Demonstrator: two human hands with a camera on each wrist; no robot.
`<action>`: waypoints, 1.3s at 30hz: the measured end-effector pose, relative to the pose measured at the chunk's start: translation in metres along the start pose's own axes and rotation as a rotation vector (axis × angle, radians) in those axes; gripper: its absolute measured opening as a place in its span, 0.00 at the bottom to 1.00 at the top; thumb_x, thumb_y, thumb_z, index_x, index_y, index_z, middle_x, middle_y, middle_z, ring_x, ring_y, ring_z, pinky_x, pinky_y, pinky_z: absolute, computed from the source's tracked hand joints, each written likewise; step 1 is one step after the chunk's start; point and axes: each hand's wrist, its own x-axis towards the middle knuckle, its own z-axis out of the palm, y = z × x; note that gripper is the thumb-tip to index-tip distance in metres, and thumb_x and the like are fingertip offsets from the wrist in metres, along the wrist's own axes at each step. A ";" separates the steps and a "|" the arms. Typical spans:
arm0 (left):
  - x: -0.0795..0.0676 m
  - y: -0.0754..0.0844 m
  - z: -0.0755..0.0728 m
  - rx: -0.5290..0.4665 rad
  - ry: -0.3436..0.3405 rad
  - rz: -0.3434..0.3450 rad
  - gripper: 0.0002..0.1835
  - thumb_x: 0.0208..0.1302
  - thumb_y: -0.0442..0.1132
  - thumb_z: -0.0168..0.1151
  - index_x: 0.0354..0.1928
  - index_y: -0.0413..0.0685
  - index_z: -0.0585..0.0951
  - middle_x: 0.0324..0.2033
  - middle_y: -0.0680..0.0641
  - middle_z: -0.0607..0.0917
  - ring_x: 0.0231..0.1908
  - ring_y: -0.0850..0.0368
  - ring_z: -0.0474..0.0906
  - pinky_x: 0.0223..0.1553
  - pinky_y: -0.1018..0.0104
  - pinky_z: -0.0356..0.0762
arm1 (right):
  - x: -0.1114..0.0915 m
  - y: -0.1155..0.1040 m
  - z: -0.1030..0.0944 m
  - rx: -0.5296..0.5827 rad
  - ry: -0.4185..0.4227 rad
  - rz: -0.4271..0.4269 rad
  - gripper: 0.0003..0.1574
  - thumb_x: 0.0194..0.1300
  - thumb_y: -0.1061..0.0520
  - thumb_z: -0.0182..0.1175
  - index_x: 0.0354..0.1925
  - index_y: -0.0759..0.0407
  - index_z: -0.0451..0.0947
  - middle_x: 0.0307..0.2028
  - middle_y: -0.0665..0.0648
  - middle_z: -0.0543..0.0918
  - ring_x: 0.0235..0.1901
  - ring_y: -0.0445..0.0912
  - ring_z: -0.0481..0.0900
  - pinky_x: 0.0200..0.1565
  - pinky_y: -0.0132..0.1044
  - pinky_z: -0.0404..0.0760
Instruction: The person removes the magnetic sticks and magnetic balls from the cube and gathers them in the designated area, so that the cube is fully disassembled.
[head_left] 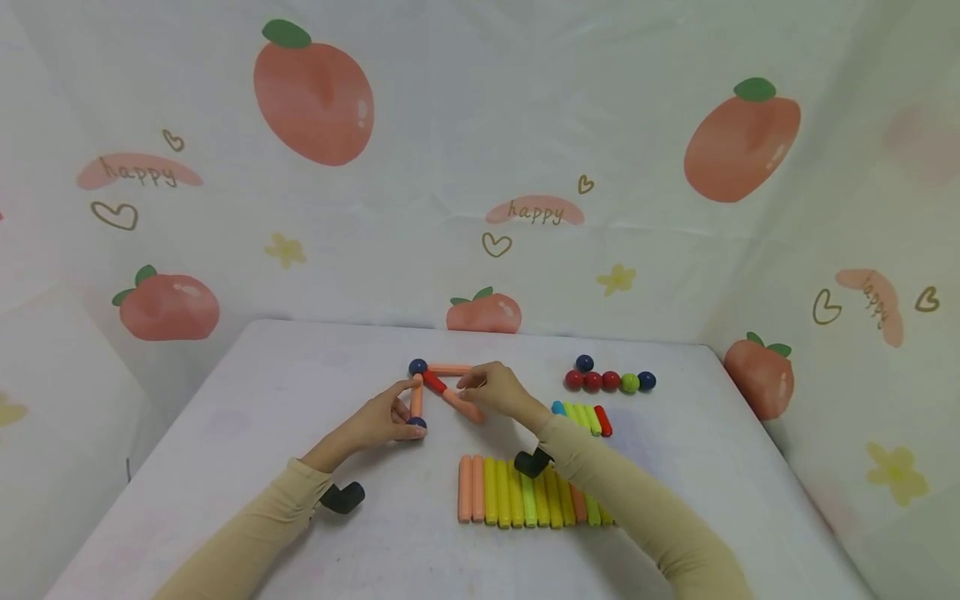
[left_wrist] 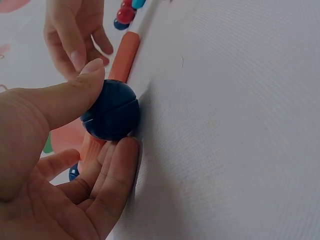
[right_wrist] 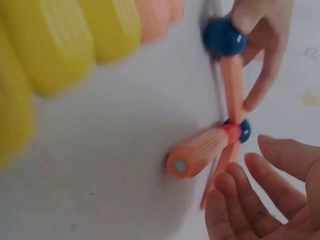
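Near the middle of the table lies a figure of magnetic rods and balls. A blue ball (head_left: 417,367) at its far corner joins an orange rod (head_left: 448,369) running right, another orange rod (head_left: 417,398) running toward me, and a slanting short red rod (head_left: 434,382) with a longer orange rod (head_left: 467,408) in line with it. My left hand (head_left: 381,417) holds the near blue ball (left_wrist: 111,111) between thumb and fingers. Loosely bent, the fingers of my right hand (head_left: 501,390) hover beside the slanting orange rod (right_wrist: 195,152), apart from it in the right wrist view.
A row of long yellow, orange and green rods (head_left: 517,493) lies in front, partly under the right forearm. Short green, blue and red rods (head_left: 583,418) lie behind that arm. Red, green and blue balls (head_left: 611,381) sit at the back right. A printed cloth (head_left: 420,250) hangs behind.
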 end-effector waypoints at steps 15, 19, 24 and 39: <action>0.002 -0.002 -0.002 -0.010 -0.008 0.018 0.49 0.54 0.45 0.76 0.75 0.53 0.59 0.37 0.45 0.79 0.33 0.58 0.76 0.34 0.68 0.77 | 0.032 0.004 0.017 -0.033 -0.034 0.041 0.14 0.63 0.54 0.68 0.45 0.59 0.87 0.44 0.57 0.89 0.37 0.43 0.79 0.45 0.35 0.82; 0.001 -0.003 -0.002 -0.010 -0.010 0.013 0.49 0.54 0.45 0.76 0.75 0.53 0.59 0.37 0.45 0.79 0.33 0.57 0.76 0.34 0.68 0.76 | 0.033 0.000 0.018 -0.056 -0.025 0.044 0.13 0.62 0.55 0.68 0.43 0.60 0.88 0.40 0.57 0.89 0.32 0.42 0.78 0.37 0.30 0.80; 0.001 -0.003 -0.001 -0.017 -0.009 -0.001 0.49 0.54 0.46 0.76 0.75 0.55 0.59 0.38 0.45 0.78 0.33 0.57 0.76 0.35 0.69 0.76 | 0.034 -0.002 0.020 -0.070 -0.006 0.081 0.11 0.60 0.55 0.69 0.38 0.61 0.88 0.32 0.55 0.89 0.25 0.40 0.76 0.28 0.27 0.75; -0.001 0.000 -0.001 0.001 -0.009 0.010 0.49 0.54 0.46 0.76 0.75 0.53 0.59 0.38 0.45 0.79 0.34 0.57 0.76 0.35 0.69 0.77 | 0.022 -0.004 0.013 0.071 -0.030 0.085 0.12 0.61 0.54 0.68 0.39 0.62 0.87 0.35 0.57 0.88 0.26 0.42 0.76 0.30 0.29 0.77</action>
